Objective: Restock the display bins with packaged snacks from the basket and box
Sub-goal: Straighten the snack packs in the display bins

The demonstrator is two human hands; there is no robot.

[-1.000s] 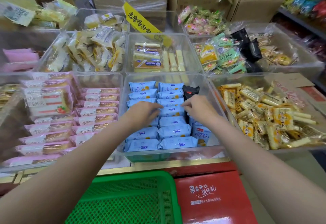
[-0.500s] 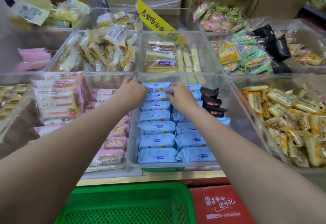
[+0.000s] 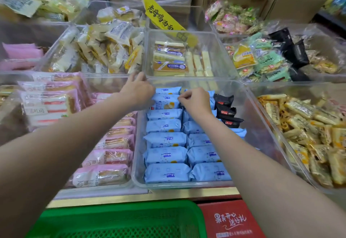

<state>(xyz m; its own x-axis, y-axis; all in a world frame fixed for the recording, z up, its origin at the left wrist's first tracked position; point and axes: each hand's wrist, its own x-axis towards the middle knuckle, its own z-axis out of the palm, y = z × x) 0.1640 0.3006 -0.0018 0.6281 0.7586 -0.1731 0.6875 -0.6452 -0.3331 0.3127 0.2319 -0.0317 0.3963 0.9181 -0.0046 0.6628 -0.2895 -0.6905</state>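
Clear plastic bins (image 3: 241, 95) crowd a brass-edged counter (image 3: 142, 197); cardboard boxes (image 3: 292, 0) behind.

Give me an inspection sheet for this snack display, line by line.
Surface: gold-trimmed counter edge under clear plastic bins.
Job's things: clear centre bin holds two rows of light blue snack packets; green mesh basket and red printed box below.
Clutter: black snack packets share the centre bin.
Grips: left hand at the bin's far left corner; right hand pinches a blue packet.
Cables: nothing seen.
Surroundings: brown cardboard cartons behind.
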